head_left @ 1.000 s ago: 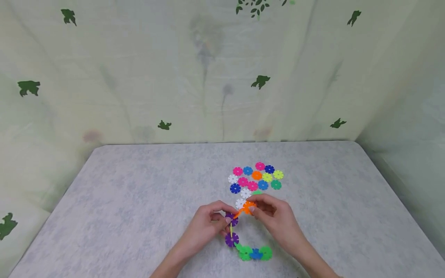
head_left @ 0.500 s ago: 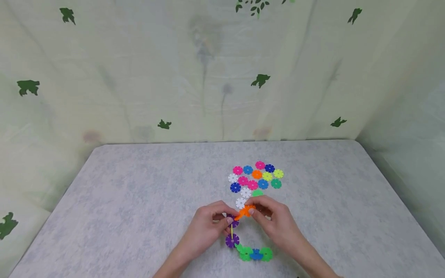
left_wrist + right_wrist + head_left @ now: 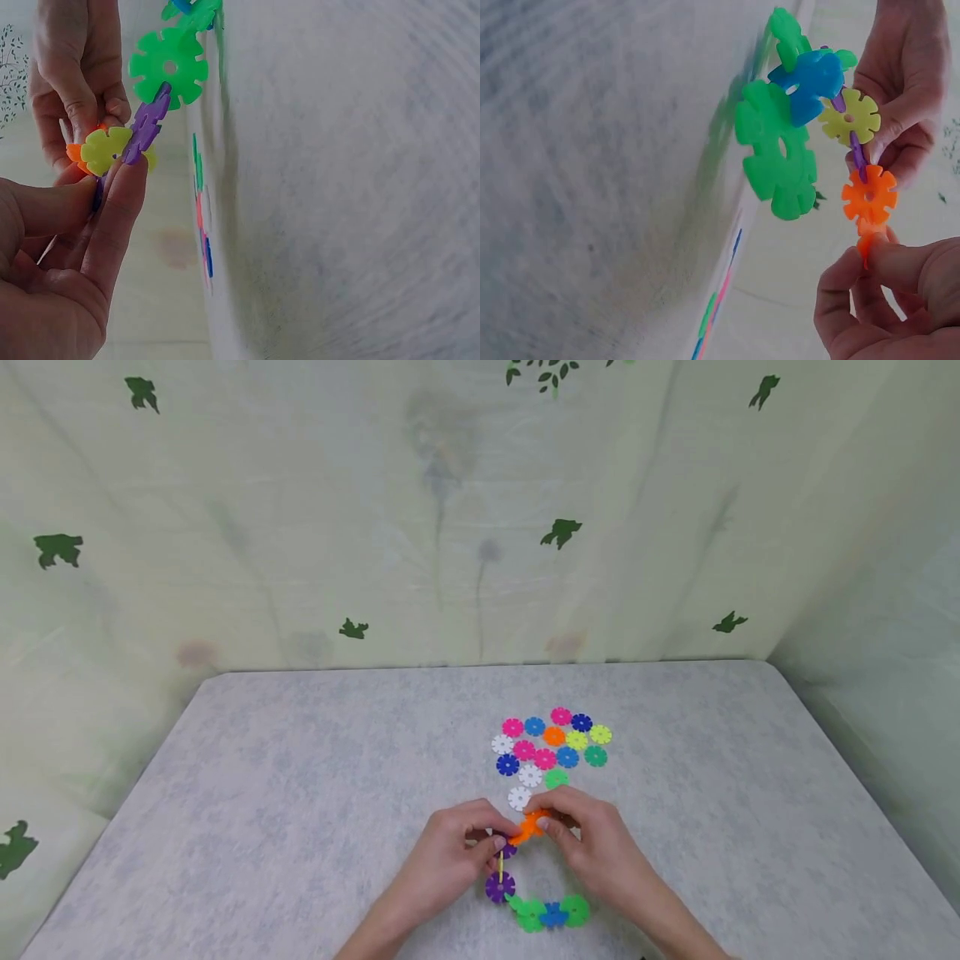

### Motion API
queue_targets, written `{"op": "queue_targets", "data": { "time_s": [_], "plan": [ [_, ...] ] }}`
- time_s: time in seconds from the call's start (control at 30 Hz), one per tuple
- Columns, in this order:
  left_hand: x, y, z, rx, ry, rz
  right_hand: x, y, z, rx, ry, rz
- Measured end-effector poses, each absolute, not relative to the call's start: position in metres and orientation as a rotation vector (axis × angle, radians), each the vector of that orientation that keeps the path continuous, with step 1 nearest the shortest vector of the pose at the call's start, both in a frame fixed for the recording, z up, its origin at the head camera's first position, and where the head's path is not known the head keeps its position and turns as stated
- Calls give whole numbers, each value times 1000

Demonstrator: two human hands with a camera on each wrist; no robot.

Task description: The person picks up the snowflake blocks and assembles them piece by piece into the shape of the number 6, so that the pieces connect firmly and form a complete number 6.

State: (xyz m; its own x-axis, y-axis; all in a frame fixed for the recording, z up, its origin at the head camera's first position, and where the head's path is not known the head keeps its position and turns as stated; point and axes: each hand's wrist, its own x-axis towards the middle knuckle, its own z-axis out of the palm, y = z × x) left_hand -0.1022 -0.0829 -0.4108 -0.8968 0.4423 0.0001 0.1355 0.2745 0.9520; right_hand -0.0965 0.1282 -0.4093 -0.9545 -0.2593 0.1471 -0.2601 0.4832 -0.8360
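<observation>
A curved chain of slotted plastic snowflake discs hangs between my two hands. My left hand (image 3: 459, 852) pinches an upper purple disc (image 3: 509, 850) between thumb and fingers. My right hand (image 3: 596, 839) pinches the end orange disc (image 3: 865, 246), which joins another orange disc (image 3: 870, 195) slotted onto that purple one. Below, a yellow disc (image 3: 850, 117) links to a lower purple disc (image 3: 500, 887). From there the chain runs on through green discs (image 3: 169, 67) and a blue disc (image 3: 554, 915), finishing in a green disc (image 3: 576, 911). My fingers partly cover the held discs.
Several loose discs in pink, blue, white, yellow and green lie flat beyond my hands, among them an orange disc (image 3: 554, 737) and a white disc (image 3: 519, 798) close to my fingers. The grey table (image 3: 315, 760) meets a printed curtain (image 3: 300, 527) at the back.
Both hands have shifted slightly toward the near edge with the chain. The orange disc in my right hand has turned and now shows more edge-on; the loose discs stay put.
</observation>
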Motion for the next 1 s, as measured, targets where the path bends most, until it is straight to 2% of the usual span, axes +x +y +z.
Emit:
{"op": "queue_targets", "data": {
  "time_s": [0.2, 0.43, 0.77, 1.0],
  "plan": [
    [-102, -82, -412, 461, 2249, 1689, -98, 131, -411, 423, -2656, 1673],
    [-106, -78, -415, 330, 2098, 1752, -104, 132, -408, 186, -2579, 2012],
    [-106, -79, -418, 412, 2260, 1636, -100, 129, -413, 370, -2600, 2075],
    [-109, -80, -418, 394, 2311, 1636, -100, 130, -411, 348, -2602, 2123]
  ]
}}
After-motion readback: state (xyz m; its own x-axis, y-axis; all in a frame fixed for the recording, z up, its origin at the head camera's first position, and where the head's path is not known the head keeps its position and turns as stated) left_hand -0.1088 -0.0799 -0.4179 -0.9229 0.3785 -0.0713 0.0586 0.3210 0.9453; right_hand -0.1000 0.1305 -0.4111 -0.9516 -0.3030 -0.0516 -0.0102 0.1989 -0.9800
